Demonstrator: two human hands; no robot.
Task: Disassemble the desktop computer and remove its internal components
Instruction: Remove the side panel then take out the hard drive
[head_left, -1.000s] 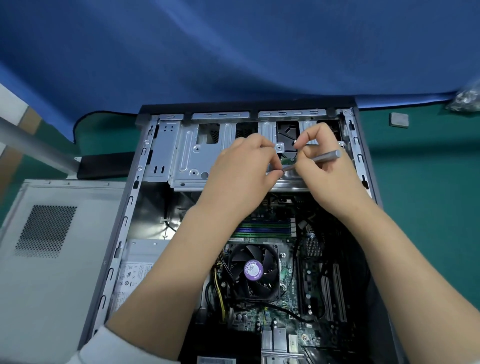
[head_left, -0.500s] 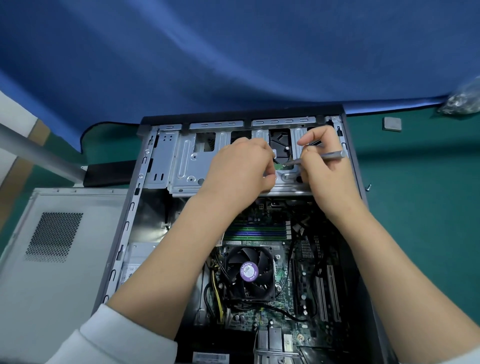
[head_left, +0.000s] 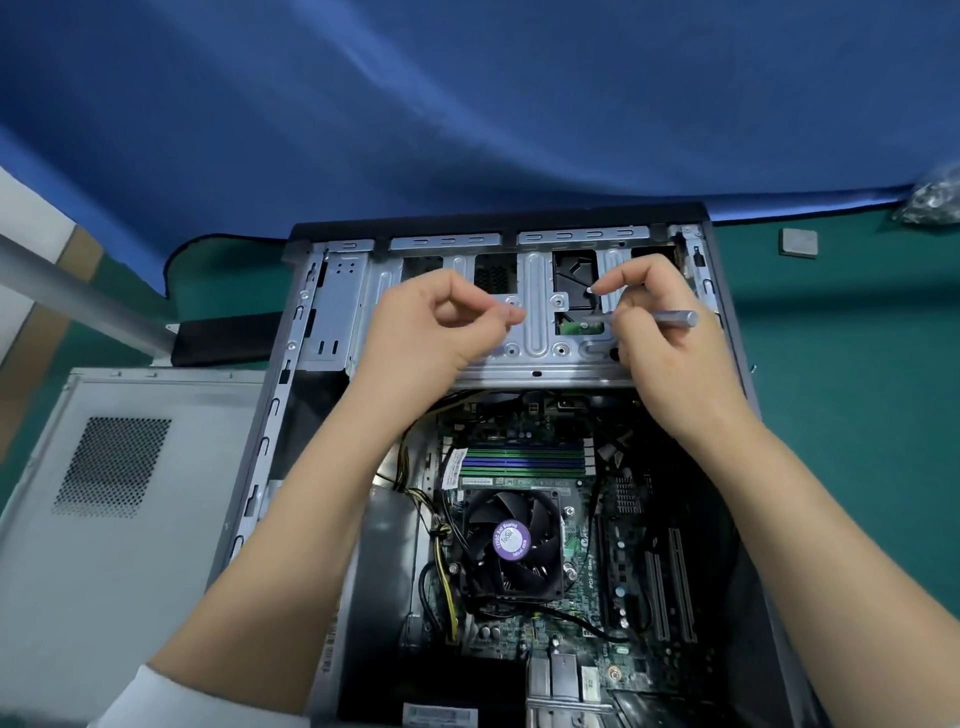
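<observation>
1. The desktop computer (head_left: 498, 467) lies open on its side on the green worktop (head_left: 857, 389), its drive cage (head_left: 540, 332) at the far end.
2. The left hand (head_left: 436, 332) hovers over the cage, thumb and forefinger pinched together (whether on a tiny screw I cannot tell).
3. The right hand (head_left: 670, 343) grips a slim grey screwdriver (head_left: 660, 318), tip pointing left at the cage.
4. The removed side panel (head_left: 104, 519) lies left of the case.
</observation>
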